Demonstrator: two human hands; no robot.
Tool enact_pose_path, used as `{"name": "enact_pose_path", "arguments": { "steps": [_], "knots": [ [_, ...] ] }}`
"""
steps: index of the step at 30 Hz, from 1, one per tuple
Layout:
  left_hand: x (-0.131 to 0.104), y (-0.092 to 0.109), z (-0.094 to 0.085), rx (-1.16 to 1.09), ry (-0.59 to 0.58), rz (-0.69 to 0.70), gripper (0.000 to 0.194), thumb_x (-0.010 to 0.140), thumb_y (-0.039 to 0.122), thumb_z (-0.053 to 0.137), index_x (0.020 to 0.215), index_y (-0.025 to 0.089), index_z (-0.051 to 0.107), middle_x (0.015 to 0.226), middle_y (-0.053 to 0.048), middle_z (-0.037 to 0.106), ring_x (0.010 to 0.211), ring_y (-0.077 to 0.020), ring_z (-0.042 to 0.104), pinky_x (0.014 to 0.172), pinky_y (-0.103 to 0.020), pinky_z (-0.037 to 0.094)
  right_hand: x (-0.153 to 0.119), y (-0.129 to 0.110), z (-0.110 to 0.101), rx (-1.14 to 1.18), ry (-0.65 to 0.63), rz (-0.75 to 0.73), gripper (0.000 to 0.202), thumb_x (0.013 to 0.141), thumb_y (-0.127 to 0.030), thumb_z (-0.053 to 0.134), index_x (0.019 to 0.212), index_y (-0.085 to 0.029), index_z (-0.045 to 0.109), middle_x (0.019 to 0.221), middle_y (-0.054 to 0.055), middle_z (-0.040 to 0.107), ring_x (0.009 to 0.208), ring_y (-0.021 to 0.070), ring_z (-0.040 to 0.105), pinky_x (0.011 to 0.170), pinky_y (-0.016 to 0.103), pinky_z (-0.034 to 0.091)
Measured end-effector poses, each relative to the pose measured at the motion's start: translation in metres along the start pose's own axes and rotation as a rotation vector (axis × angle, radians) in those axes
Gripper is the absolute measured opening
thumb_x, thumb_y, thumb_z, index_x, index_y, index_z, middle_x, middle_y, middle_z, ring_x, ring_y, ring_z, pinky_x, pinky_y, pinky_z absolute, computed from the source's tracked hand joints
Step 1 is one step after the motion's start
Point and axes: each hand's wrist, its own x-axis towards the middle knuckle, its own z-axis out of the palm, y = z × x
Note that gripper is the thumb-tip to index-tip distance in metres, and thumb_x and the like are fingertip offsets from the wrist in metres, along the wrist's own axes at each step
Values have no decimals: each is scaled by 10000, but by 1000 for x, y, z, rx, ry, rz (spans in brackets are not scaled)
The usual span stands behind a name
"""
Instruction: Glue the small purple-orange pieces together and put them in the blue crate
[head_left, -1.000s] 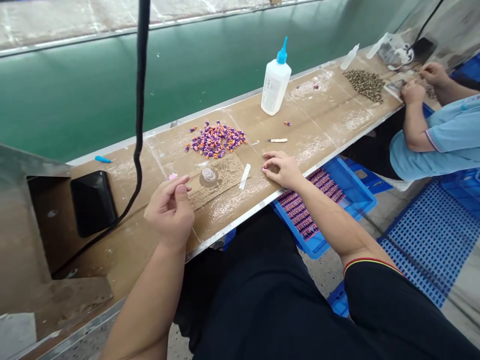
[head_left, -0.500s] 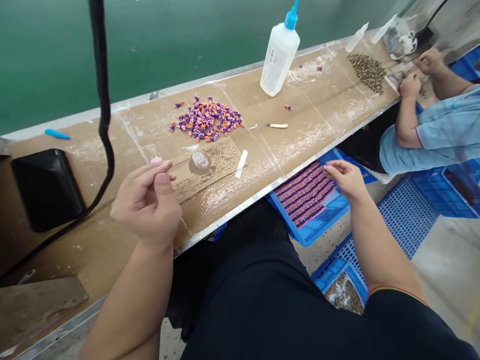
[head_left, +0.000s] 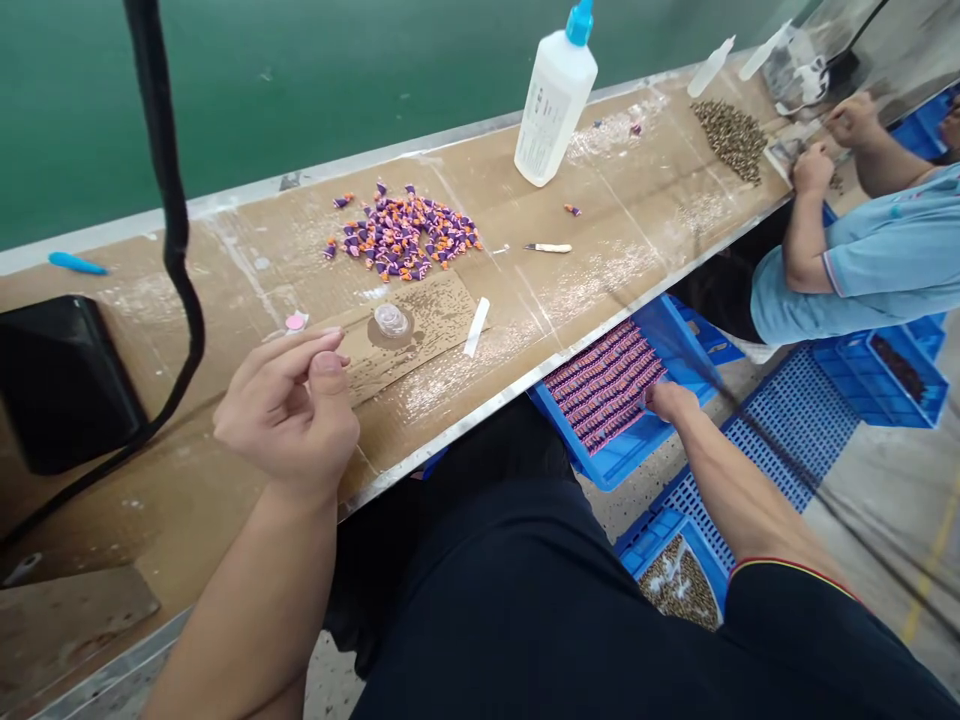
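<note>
My left hand [head_left: 292, 405] is raised over the bench's front edge, thumb and fingers pinched; what they hold, if anything, is too small to name. Down at the blue tray [head_left: 619, 465], my right hand [head_left: 671, 400] has its fingers together at the right end of the rows of small purple and pink pieces [head_left: 604, 385]. Its fingertips are partly hidden. Beyond my left hand, a whitish blob [head_left: 391, 320] sits on a cardboard strip [head_left: 442, 300], near a white paper slip [head_left: 476, 327]. Behind them lies a pile of purple and orange pieces [head_left: 409, 235].
A white bottle [head_left: 553, 108] with a blue cap stands on the bench. A knife [head_left: 549, 248], a black device [head_left: 67, 380] and a black cable [head_left: 176, 250] are nearby. At the right, a person in a blue shirt [head_left: 892, 245] works beside a brownish pile [head_left: 727, 140].
My right hand has moved down and left to the pieces in the blue tray. My left hand keeps its pinch. The view has shifted slightly.
</note>
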Motion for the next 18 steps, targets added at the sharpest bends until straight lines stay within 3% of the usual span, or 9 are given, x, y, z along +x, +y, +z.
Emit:
{"name": "enact_pose_path", "arguments": {
  "steps": [7, 14, 18],
  "knots": [
    [3, 1, 1, 1, -23, 67, 178, 955, 208, 712, 1057, 130, 835, 941, -113, 825, 827, -188, 787, 805, -322, 641, 7, -5, 2, -111, -89, 6, 301, 1019, -194, 668, 1279, -85, 772, 1321, 221, 743, 1244, 296, 732, 1025, 428, 605],
    [1, -2, 2, 110, -43, -53, 301, 977, 418, 666, 943, 153, 806, 888, -89, 818, 764, -195, 771, 756, -369, 654, 14, -3, 4, -107, -115, -3, 327, 1049, -245, 669, 1321, -86, 758, 1354, 237, 724, 1250, 293, 725, 1035, 423, 595],
    [-1, -3, 0, 147, -68, -149, 361, 950, 501, 669, 929, 166, 802, 889, -84, 817, 805, -210, 778, 822, -413, 664, 16, -1, 6, -107, -118, -24, 310, 1080, -255, 621, 1314, -103, 756, 1361, 190, 732, 1254, 269, 719, 1052, 418, 584]
  ]
}}
